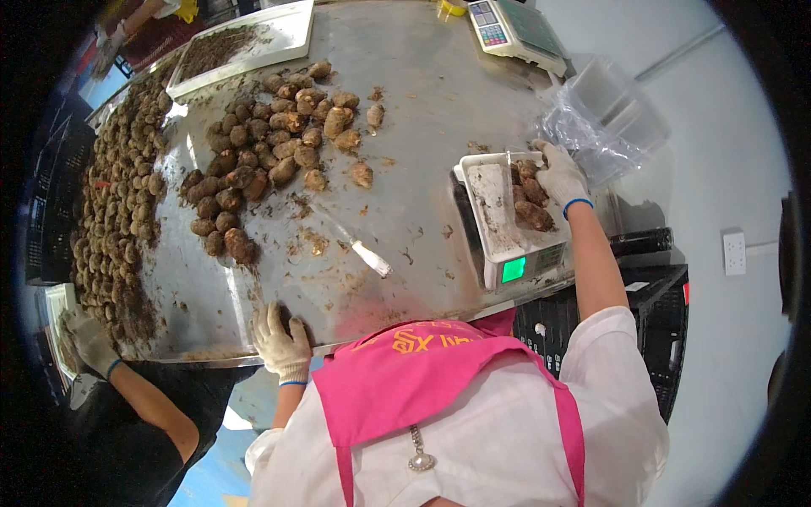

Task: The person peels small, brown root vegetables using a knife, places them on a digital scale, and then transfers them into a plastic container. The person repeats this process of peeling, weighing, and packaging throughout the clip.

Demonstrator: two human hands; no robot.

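My right hand (561,172), in a knitted work glove with a blue cuff, is at the right edge of a digital scale (486,222). It touches a clear plastic container (510,190) on the scale's pan; whether the fingers grip it is hard to tell. Several brown taro corms (533,216) lie in that container. Gloved too, my left hand (279,339) rests on the metal table's near edge with fingers apart, holding nothing. Ahead of it is a loose pile of taro corms (279,139). A knife with a white handle (371,258) lies mid-table (405,190).
A larger heap of corms (120,209) covers the left side. A white tray (291,38) with soil stands behind. At back right are a second scale (516,35) and clear containers in a plastic bag (589,127). A co-worker's gloved hand (89,342) is at lower left. Black crates (659,329) stand below right.
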